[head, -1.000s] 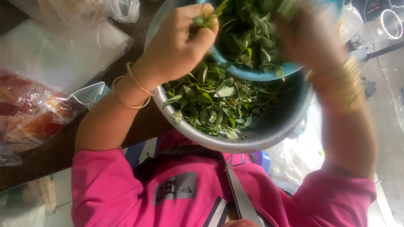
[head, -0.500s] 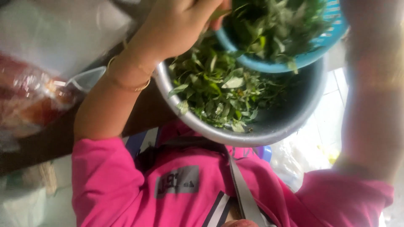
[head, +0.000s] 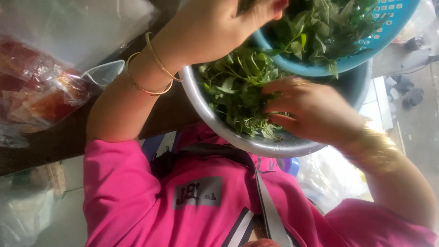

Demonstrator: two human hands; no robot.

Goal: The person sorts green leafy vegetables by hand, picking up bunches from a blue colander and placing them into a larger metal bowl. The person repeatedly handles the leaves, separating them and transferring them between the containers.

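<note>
While green leaves (head: 238,91) lie heaped in the metal bowl (head: 256,144), they are pressed by the right hand (head: 315,112), fingers loosely spread. Sprigs are pinched by the left hand (head: 215,27) at the blue colander (head: 366,50).

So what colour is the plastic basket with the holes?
Light blue plastic strainer basket, seen best in the head view, holding green leaves.
</note>
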